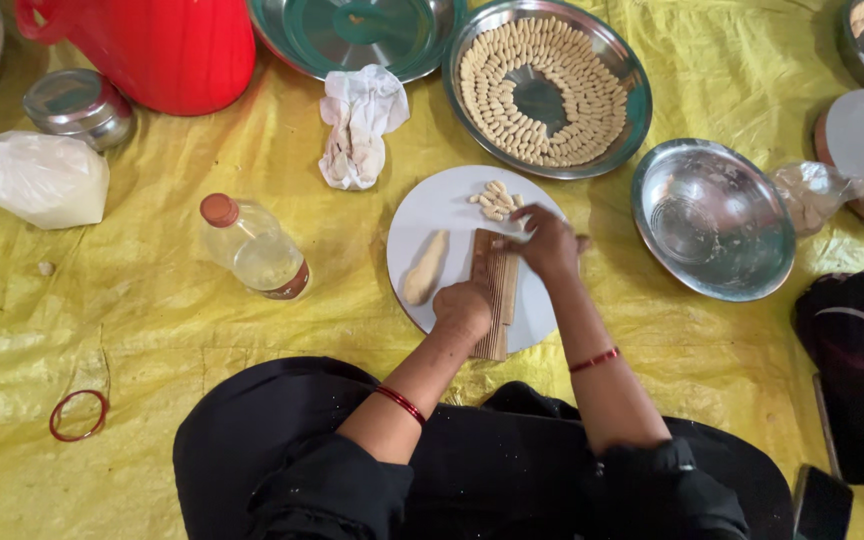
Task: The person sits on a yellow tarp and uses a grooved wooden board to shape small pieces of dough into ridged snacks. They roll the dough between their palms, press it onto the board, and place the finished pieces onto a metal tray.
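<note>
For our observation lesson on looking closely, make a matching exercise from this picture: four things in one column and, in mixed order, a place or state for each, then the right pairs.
Things
1. Ridged wooden board
2. Oil bottle
3. Empty steel bowl
4. Steel plate of shaped dough pieces

Places or states
A. Lying on its side on the yellow sheet, left of the round white board
B. Beyond the round white board, pieces arranged in rings
C. Under both hands, left hand and right hand, on the round white board
D. Right of the round white board, nothing inside

Pairs: 1-C, 2-A, 3-D, 4-B
</note>
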